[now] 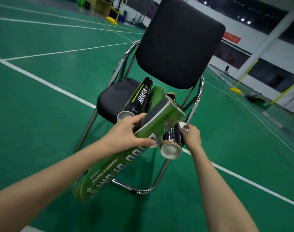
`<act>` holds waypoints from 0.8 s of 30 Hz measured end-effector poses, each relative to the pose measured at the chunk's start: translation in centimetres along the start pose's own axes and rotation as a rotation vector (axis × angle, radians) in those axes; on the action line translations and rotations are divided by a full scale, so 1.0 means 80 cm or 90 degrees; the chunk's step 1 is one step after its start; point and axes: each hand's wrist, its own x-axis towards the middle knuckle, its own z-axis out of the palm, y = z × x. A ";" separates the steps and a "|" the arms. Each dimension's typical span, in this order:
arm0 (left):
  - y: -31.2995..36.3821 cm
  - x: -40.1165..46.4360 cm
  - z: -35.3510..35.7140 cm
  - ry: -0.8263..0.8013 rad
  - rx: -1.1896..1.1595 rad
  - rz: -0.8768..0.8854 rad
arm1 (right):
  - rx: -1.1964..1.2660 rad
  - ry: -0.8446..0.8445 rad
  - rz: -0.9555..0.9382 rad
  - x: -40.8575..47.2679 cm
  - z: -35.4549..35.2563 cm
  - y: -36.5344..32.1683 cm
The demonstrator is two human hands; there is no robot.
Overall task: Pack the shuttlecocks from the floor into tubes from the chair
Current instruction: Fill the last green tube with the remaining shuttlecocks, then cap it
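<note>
while the green tube (143,138) is gripped around its middle by the left hand (126,133), with fingers curled over the top and thumb beneath, it is held slanting across the centre of the frame, its far end raised over the chair (179,47) seat and its near end dropped toward the lower left. the right hand (191,136) is seen at centre right with fingertips pinching a small white cap (183,126) beside the black tube (172,139); whether that cap belongs to the black tube cannot be told. two more tubes are left leaning on the seat: a black-and-green tube (139,97) and a plain green one (155,96) behind it. no shuttlecocks are in view, so packing is judged not yet begun.

to do this step well, the green tube should be lifted clear without knocking the leaning tubes off the seat, and the loose cap should be kept in hand or set down where it will not roll away.

"hangyu" is printed in white on the black-and-green tube. on the green tube "training & practice" can be read, upside down from here; its larger letters are partly hidden and cannot be made out with confidence.
</note>
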 end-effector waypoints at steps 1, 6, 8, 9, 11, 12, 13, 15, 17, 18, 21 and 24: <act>0.000 0.000 -0.001 0.000 -0.007 -0.001 | 0.010 0.010 0.012 0.002 0.002 0.001; -0.002 -0.004 -0.003 0.017 -0.033 -0.017 | 0.081 0.051 0.036 -0.004 -0.001 -0.003; -0.002 -0.007 -0.003 0.012 -0.039 -0.025 | 0.170 0.085 0.035 -0.019 -0.017 -0.014; -0.001 -0.010 -0.002 0.009 -0.040 -0.028 | 0.216 0.095 0.022 -0.030 -0.028 -0.022; 0.002 -0.016 -0.001 0.010 -0.029 -0.028 | 0.278 0.093 -0.030 -0.056 -0.054 -0.042; 0.005 -0.020 -0.001 0.012 -0.019 -0.028 | 0.296 0.087 -0.056 -0.072 -0.068 -0.053; 0.008 -0.024 0.000 0.014 -0.009 -0.028 | 0.312 0.080 -0.077 -0.088 -0.082 -0.064; 0.016 -0.032 0.000 0.018 0.003 -0.027 | 0.358 0.061 -0.101 -0.117 -0.106 -0.084; 0.021 -0.040 -0.001 0.021 0.007 -0.028 | 0.428 0.039 -0.114 -0.140 -0.127 -0.104; 0.023 -0.045 -0.001 0.017 0.007 -0.027 | 0.465 0.029 -0.121 -0.150 -0.136 -0.113; 0.026 -0.058 -0.006 -0.003 -0.003 -0.022 | 0.532 -0.008 -0.151 -0.172 -0.165 -0.130; 0.032 -0.072 -0.015 -0.006 -0.014 -0.007 | 0.539 -0.127 -0.189 -0.192 -0.189 -0.139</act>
